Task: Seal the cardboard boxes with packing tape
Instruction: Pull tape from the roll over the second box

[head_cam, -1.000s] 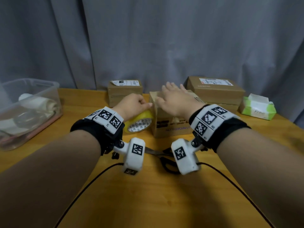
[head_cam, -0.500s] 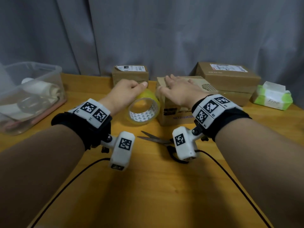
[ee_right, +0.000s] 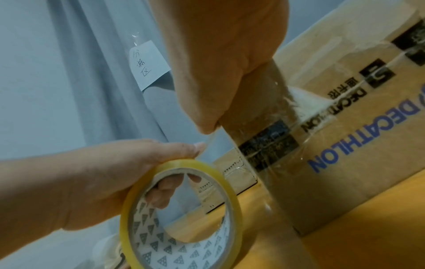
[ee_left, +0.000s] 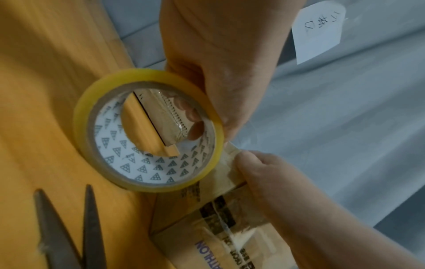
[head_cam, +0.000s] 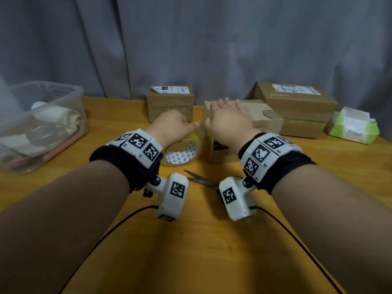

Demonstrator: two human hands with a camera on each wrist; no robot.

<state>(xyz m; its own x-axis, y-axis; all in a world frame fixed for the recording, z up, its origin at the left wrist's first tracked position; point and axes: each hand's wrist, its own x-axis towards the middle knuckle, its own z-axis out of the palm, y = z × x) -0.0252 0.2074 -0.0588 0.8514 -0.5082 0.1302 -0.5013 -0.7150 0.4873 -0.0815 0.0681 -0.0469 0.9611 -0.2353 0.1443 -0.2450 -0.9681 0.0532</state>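
Grey curtains hang behind the wooden bench (head_cam: 191,251), where the person works on the middle cardboard box (head_cam: 263,117), which stands between a small labelled box (head_cam: 169,105) and a larger stack of boxes (head_cam: 297,107) at the back. Her right hand (head_cam: 229,122) lies on the box top with its fingers (head_cam: 224,102) spread flat, thumb pressing the tape's free end at the left edge. Her left hand (head_cam: 171,128) curls around the yellow tape roll (head_cam: 182,153), held just beside that edge with a short clear strip stretched between them. To lay it well, she probably should keep the strip taut, draw the roll along the seam and smooth behind it. At far left a clear plastic tub (head_cam: 70,96) holds pale rolled cloths and something pinkish. Scissors (head_cam: 201,180) lie near her wrists.
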